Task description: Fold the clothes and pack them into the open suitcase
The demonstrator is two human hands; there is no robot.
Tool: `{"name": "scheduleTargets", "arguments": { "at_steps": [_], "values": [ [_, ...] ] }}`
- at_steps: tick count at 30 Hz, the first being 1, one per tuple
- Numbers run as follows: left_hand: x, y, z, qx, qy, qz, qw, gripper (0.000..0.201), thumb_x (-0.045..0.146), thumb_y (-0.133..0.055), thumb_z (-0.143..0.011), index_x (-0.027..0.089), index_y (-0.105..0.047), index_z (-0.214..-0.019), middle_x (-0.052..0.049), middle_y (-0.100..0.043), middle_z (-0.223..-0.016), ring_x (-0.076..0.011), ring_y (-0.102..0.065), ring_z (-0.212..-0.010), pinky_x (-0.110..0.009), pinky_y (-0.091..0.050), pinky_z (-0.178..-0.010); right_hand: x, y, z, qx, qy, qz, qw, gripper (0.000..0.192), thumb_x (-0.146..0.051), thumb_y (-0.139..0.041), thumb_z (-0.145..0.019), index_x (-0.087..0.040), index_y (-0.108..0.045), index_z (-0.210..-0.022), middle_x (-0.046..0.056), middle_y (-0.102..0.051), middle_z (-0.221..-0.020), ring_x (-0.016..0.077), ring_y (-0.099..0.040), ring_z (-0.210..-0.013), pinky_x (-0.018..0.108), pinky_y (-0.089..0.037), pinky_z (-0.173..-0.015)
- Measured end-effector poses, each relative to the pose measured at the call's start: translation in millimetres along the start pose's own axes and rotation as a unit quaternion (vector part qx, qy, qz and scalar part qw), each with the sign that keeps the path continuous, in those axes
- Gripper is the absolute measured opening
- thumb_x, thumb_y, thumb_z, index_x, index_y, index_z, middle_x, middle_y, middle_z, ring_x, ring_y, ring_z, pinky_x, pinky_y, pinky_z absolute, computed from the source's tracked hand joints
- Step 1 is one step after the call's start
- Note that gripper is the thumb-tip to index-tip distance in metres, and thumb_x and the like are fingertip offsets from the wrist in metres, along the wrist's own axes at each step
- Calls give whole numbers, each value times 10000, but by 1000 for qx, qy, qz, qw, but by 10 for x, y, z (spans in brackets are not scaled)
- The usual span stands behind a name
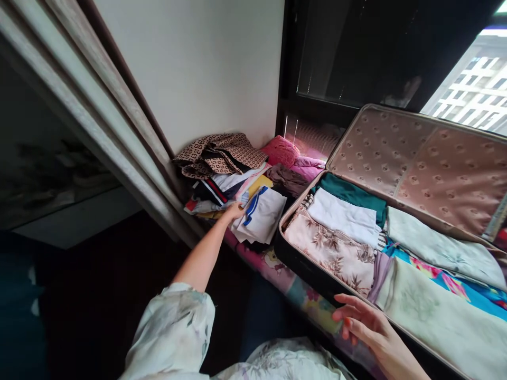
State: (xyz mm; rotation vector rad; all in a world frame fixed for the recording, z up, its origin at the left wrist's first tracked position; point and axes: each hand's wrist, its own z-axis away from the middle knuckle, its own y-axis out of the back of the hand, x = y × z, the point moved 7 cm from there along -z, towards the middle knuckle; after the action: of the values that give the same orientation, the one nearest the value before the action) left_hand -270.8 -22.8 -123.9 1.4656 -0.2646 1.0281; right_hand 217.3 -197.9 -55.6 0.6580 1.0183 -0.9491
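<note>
My left hand (pixel 233 211) reaches out to a pile of folded clothes (pixel 222 179) on the bed and touches the edge of a white folded garment with a blue stripe (pixel 261 215). Its fingers are on the cloth; a firm grip cannot be made out. My right hand (pixel 362 322) hovers with fingers apart near the front rim of an open suitcase (pixel 301 264). Inside the suitcase lie folded clothes: a floral beige piece (pixel 332 250), a white one (pixel 344 216), a dark green one (pixel 352 192) and pale green ones (pixel 435 311).
The suitcase lid (pixel 415 158) leans open against a dark window (pixel 356 53). A pink cushion (pixel 281 150) lies by the wall. A sliding wardrobe door frame (pixel 99 121) stands left. The bed has a colourful sheet (pixel 309 301).
</note>
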Motion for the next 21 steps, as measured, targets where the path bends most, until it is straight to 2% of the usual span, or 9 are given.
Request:
{"name": "scheduleTargets", "arguments": {
  "at_steps": [3,5,7,9,12,15,16,18,21],
  "values": [
    [-46,-72,167,53,8,-39,998,535,166,-703,-793,91,-582,-1309,-233,-648,-1330,-361,-573,-1321,-442,-456,-1073,-82,128,38,3,14,19,1000,610,-670,-771,-744,-245,-731,-1180,119,-750,-984,214,-652,-715,365,-516,-648],
    [77,-87,313,100,-20,-67,993,504,172,-648,-839,93,-579,-1332,-238,-611,-1368,-354,-548,-1344,-450,-421,-1121,-187,239,43,7,30,30,999,605,-662,-765,-759,-234,-724,-1185,117,-753,-996,205,-658,-725,349,-516,-649],
    [359,-130,493,136,-84,-70,985,433,186,-588,-881,111,-607,-1307,-204,-631,-1323,-322,-589,-1286,-423,-435,-1126,-320,398,5,29,52,44,997,591,-652,-750,-778,-229,-715,-1190,116,-759,-1020,198,-661,-741,344,-524,-661],
    [767,-240,715,136,-168,-30,976,382,216,-537,-921,131,-624,-1284,-168,-654,-1261,-277,-640,-1185,-377,-502,-1059,-460,605,-88,67,82,67,992,590,-656,-734,-783,-223,-707,-1183,114,-764,-1020,198,-664,-755,349,-538,-681],
    [1495,-531,1102,70,-312,27,947,361,262,-491,-972,144,-632,-1282,-141,-663,-1241,-237,-657,-1120,-332,-553,-968,-634,941,-314,132,129,117,976,581,-650,-696,-780,-203,-695,-1152,115,-761,-997,211,-677,-798,348,-550,-700],
    [2086,-994,1447,-82,-444,-35,891,336,291,-574,-960,154,-673,-1250,-123,-677,-1244,-239,-637,-1175,-356,-502,-1062,-666,1182,-562,178,126,230,948,463,-514,-634,-817,-187,-686,-1141,103,-752,-933,196,-670,-751,323,-530,-675],
    [2185,-1150,1520,-132,-468,-85,870,349,305,-628,-936,160,-683,-1249,-126,-671,-1269,-255,-621,-1212,-387,-472,-1101,-642,1225,-622,187,114,281,934,432,-451,-610,-830,-182,-682,-1161,95,-748,-903,186,-657,-718,315,-521,-668],
    [2242,-1378,1572,-194,-482,-198,831,445,354,-729,-877,175,-685,-1282,-150,-620,-1373,-316,-560,-1306,-483,-408,-1156,-565,1251,-684,190,92,381,900,460,-349,-577,-846,-169,-653,-1263,85,-740,-880,180,-644,-701,311,-516,-684],
    [2181,-1468,1501,-216,-477,-301,797,570,453,-772,-841,212,-660,-1345,-178,-498,-1520,-385,-454,-1407,-588,-337,-1172,-488,1147,-628,177,128,489,845,593,-298,-611,-845,-146,-566,-1417,136,-719,-1086,242,-666,-940,369,-537,-846]
  ]
}}
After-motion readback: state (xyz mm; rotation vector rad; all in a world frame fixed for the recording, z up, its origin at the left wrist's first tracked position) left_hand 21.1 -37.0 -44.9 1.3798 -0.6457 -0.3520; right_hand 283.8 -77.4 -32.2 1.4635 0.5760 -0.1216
